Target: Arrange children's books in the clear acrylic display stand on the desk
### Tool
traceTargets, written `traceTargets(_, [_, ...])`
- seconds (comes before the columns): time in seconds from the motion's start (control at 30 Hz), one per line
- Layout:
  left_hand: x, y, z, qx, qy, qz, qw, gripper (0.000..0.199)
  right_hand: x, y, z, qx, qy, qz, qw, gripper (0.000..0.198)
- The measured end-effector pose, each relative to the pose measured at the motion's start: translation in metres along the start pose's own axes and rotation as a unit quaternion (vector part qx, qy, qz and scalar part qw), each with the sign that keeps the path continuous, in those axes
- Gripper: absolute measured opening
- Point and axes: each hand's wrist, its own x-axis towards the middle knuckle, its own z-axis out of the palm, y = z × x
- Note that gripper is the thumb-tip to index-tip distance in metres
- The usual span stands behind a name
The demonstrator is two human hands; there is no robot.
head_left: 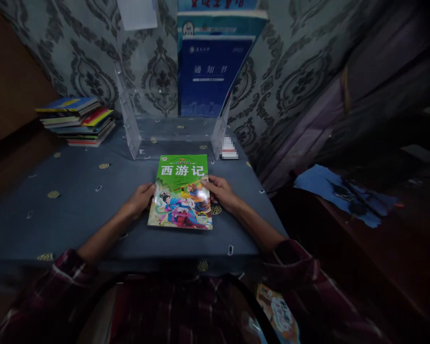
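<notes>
Between my two hands is a closed green book with large white characters and colourful cartoon figures on its cover. My left hand grips its left edge, the fingers mostly hidden behind the book. At the right edge, my right hand has the thumb on the cover and the other fingers behind or beside it. The book is over the blue-grey tablecloth; I cannot tell whether its lower edge touches the cloth. Just beyond it stands a clear plastic book rack with upright books, a dark blue one in front.
A stack of books lies at the back left of the table. A small pixelated item sits beside the rack's right foot. Another colourful book or packet is below the table edge. Blue cloth lies at the right.
</notes>
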Motion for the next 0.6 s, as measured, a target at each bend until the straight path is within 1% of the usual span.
traceTargets(0.1, [0.003, 0.002, -0.01, 0.133, -0.041, -0.027, 0.99, 0.042, 0.002, 0.002, 0.0, -0.012, 0.01, 0.025, 1.0, 0.055])
traceTargets(0.2, [0.005, 0.01, -0.018, 0.254, -0.099, -0.034, 0.961, 0.04, 0.004, 0.001, -0.001, -0.029, 0.012, 0.04, 0.999, 0.057])
traceTargets(0.27, [0.007, 0.017, -0.022, 0.329, -0.125, -0.012, 0.936, 0.038, 0.004, 0.001, -0.003, -0.046, 0.012, 0.045, 0.998, 0.057])
traceTargets(0.3, [0.009, 0.02, -0.023, 0.375, -0.128, 0.016, 0.918, 0.036, 0.004, 0.002, -0.003, -0.054, 0.014, 0.045, 0.997, 0.057])
traceTargets(0.33, [0.011, 0.023, -0.024, 0.428, -0.12, 0.056, 0.894, 0.035, 0.004, 0.004, -0.004, -0.062, 0.017, 0.046, 0.997, 0.057])
traceTargets(0.37, [0.014, 0.026, -0.024, 0.484, -0.1, 0.1, 0.864, 0.034, 0.004, 0.005, -0.005, -0.07, 0.021, 0.046, 0.996, 0.057])
traceTargets(0.43, [0.022, 0.031, -0.023, 0.574, -0.028, 0.178, 0.799, 0.03, 0.004, 0.007, -0.008, -0.095, 0.025, 0.046, 0.994, 0.057])
traceTargets(0.47, [0.027, 0.033, -0.021, 0.598, 0.01, 0.207, 0.774, 0.027, 0.004, 0.007, -0.01, -0.119, 0.03, 0.044, 0.991, 0.056])
traceTargets(0.5, [0.033, 0.033, -0.019, 0.606, 0.041, 0.232, 0.76, 0.024, 0.003, 0.007, -0.013, -0.157, 0.036, 0.037, 0.986, 0.053])
traceTargets(0.53, [0.039, 0.033, -0.017, 0.603, 0.061, 0.255, 0.754, 0.022, 0.003, 0.005, -0.015, -0.209, 0.048, 0.021, 0.977, 0.05])
traceTargets(0.57, [0.046, 0.031, -0.016, 0.593, 0.067, 0.278, 0.752, 0.022, 0.002, 0.003, -0.017, -0.271, 0.065, -0.003, 0.961, 0.044])
traceTargets(0.6, [0.052, 0.028, -0.015, 0.58, 0.061, 0.302, 0.754, 0.023, 0.002, 0.0, -0.019, -0.336, 0.085, -0.029, 0.938, 0.037])
